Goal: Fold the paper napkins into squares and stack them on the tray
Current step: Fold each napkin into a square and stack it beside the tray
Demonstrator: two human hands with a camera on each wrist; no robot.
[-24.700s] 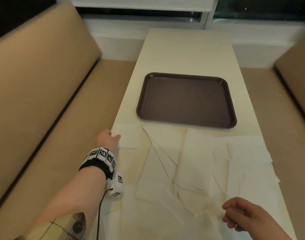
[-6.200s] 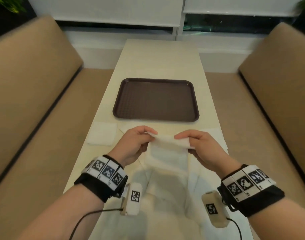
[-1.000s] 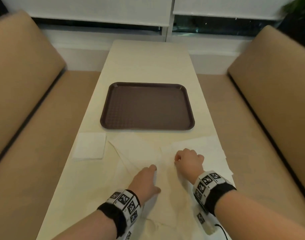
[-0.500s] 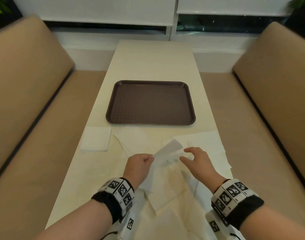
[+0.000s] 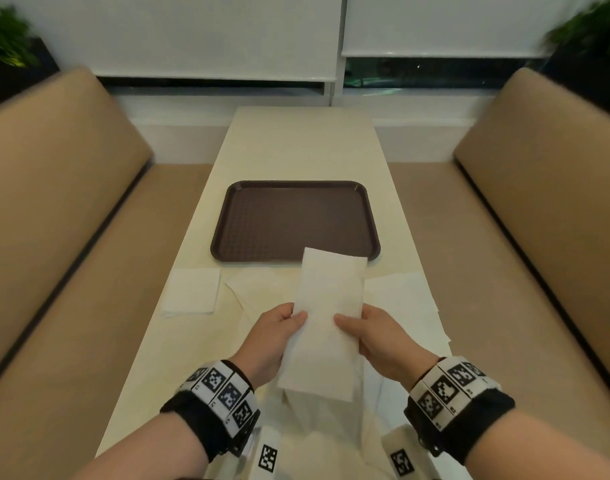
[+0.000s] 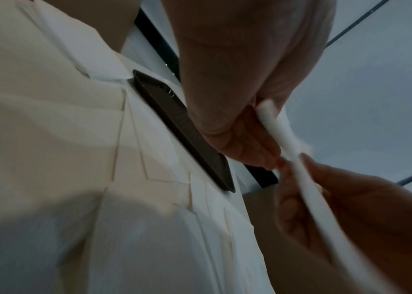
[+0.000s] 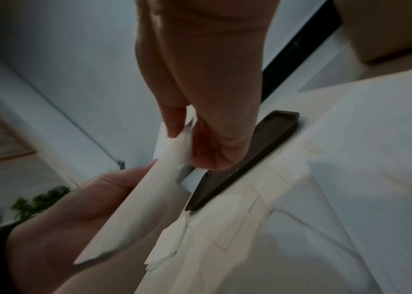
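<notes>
Above the table (image 5: 307,140), our left hand (image 5: 272,337) and right hand (image 5: 383,337) pinching a long napkin (image 5: 326,320) by its side edges, brown tray (image 5: 289,220) beyond, one folded square (image 5: 191,291) far left.

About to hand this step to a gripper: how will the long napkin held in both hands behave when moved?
Probably floppy: the napkin sags below where the left hand and right hand pinch its edges. Likely very light, since pinches alone carry it. It looks thin, so a hard grip could crease or tear it.
</notes>
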